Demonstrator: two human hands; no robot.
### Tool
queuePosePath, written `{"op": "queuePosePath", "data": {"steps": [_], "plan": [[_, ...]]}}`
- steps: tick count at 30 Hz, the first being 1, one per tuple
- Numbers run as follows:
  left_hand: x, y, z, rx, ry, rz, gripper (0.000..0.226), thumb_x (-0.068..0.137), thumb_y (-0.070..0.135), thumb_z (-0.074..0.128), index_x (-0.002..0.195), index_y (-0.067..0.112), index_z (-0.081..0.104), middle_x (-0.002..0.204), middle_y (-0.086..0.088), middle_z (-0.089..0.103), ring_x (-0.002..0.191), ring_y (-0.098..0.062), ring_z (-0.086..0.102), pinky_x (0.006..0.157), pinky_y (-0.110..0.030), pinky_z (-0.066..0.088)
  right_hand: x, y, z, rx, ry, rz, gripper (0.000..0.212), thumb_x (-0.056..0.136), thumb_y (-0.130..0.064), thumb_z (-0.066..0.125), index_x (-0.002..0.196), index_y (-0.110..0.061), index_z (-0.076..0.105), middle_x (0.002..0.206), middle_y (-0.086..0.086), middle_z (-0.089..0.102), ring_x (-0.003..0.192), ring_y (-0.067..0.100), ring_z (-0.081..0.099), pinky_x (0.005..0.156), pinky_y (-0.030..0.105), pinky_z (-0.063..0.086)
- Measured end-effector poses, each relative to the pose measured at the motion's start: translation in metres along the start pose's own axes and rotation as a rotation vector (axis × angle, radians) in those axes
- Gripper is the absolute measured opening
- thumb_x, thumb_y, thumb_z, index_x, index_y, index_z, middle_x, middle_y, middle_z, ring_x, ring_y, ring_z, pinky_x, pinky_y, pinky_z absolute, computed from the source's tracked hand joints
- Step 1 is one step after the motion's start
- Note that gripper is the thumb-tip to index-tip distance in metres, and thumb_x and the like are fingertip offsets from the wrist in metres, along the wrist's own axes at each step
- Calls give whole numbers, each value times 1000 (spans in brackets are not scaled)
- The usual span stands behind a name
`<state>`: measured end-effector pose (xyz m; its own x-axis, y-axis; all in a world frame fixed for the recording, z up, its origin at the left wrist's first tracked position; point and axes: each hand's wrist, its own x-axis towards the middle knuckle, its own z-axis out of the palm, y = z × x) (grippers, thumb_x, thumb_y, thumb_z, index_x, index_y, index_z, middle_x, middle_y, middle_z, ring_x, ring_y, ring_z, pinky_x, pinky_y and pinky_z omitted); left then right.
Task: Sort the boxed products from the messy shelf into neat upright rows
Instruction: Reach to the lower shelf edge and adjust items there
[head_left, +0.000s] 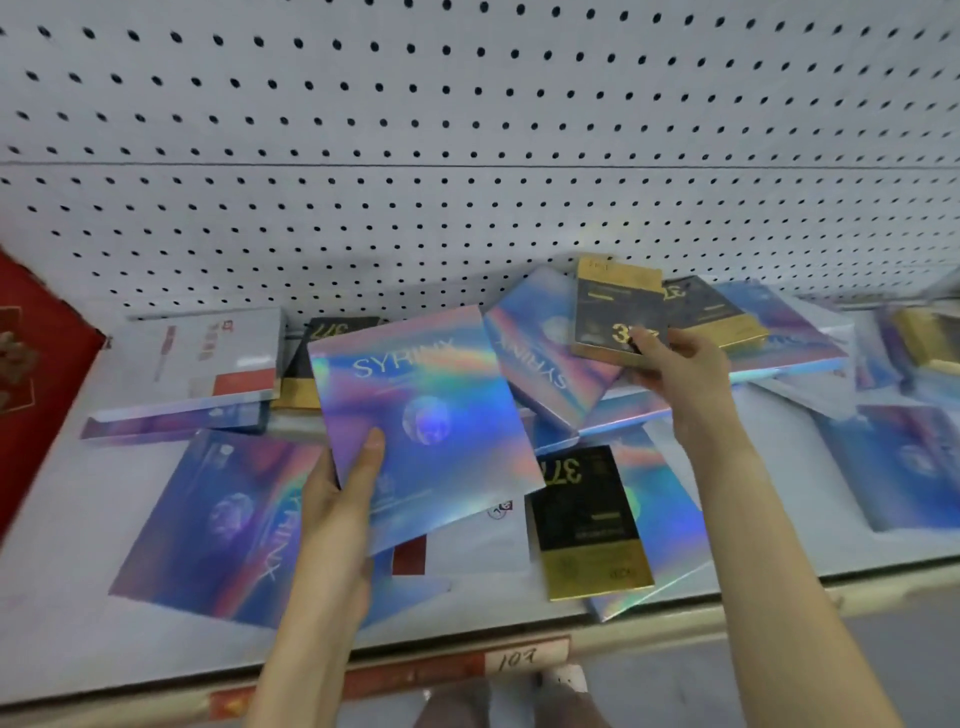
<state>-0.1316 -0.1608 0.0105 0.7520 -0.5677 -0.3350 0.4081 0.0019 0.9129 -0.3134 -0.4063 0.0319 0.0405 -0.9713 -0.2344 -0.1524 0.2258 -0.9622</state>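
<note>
My left hand (345, 499) grips the lower left corner of a large holographic SYRINX box (421, 421), lifted and tilted above the shelf. My right hand (675, 364) pinches the lower edge of a small black and gold box (613, 306), held up near the pegboard. Several more holographic boxes lie flat or slanted on the white shelf (62, 613), one at the front left (218, 525) and one leaning behind my right hand (540, 348). Another black and gold box (587, 519) lies flat at the front middle.
A white pegboard wall (467, 130) backs the shelf. A red box (36, 374) stands at the far left. A white and red box (208, 358) lies at the back left. The shelf's front rail carries a price tag (519, 660). More holographic boxes (904, 457) lie at the right.
</note>
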Motion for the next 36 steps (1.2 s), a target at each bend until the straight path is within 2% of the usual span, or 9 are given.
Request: {"op": "queuePosePath", "data": {"steps": [4,8,11,15,18,22,27,32,36], "plan": [[-13,-6,20,24,36,-70,39,88,50,56,120,29,62,120,6,68,111,-20,64,88,-44,52,-31,7,-47,324,-204,160,8,91,-8,60,93,-7,68,83,3,74,77,14,71,71,25,60],[-39,-11,56,83,-1,-88,28,93,53,46,100,37,68,100,16,73,97,-16,67,92,-53,48,-83,38,-103,497,-371,279,27,78,-12,66,103,-3,68,98,14,74,86,21,73,67,25,58],[-66,-20,92,76,-79,-31,35,96,45,45,114,22,63,112,3,71,99,-15,68,94,-42,51,-113,56,-147,541,-411,248,31,79,-10,67,110,-4,68,105,14,73,92,22,72,69,27,58],[-111,-51,142,114,-213,-2,52,85,58,50,124,25,61,116,10,70,104,-10,67,81,-31,58,-129,66,-207,481,-256,178,39,69,-13,73,108,-5,67,100,16,74,84,24,73,67,29,59],[-150,-83,186,171,-220,20,43,92,50,50,122,22,63,120,6,68,111,-13,62,101,-40,47,-130,69,-260,324,-118,133,33,76,-17,73,108,-9,65,99,12,75,83,23,72,64,26,56],[-210,-130,237,203,-225,48,23,94,41,51,94,27,68,90,23,71,94,-7,59,83,-24,47,-126,84,-344,68,11,94,20,87,-31,69,101,-18,67,88,-2,74,74,13,68,56,23,48],[-277,-179,305,218,-317,16,16,97,28,52,94,25,67,90,21,72,90,-3,63,78,-19,50,-112,101,-454,-11,13,37,11,88,-19,69,98,-14,69,70,-2,66,56,8,57,46,16,44],[-317,-207,364,229,-335,-82,26,94,34,56,110,16,66,113,-2,71,110,-26,63,101,-50,46,-100,100,-539,2,-8,78,23,88,-26,68,111,-21,65,88,3,74,65,5,67,53,18,49],[-323,-215,418,268,-353,-26,19,94,38,55,96,24,68,110,-1,70,109,-27,62,100,-48,44,-73,95,-582,99,18,117,21,91,-27,65,110,-20,63,94,6,74,77,13,71,59,23,53]]}}
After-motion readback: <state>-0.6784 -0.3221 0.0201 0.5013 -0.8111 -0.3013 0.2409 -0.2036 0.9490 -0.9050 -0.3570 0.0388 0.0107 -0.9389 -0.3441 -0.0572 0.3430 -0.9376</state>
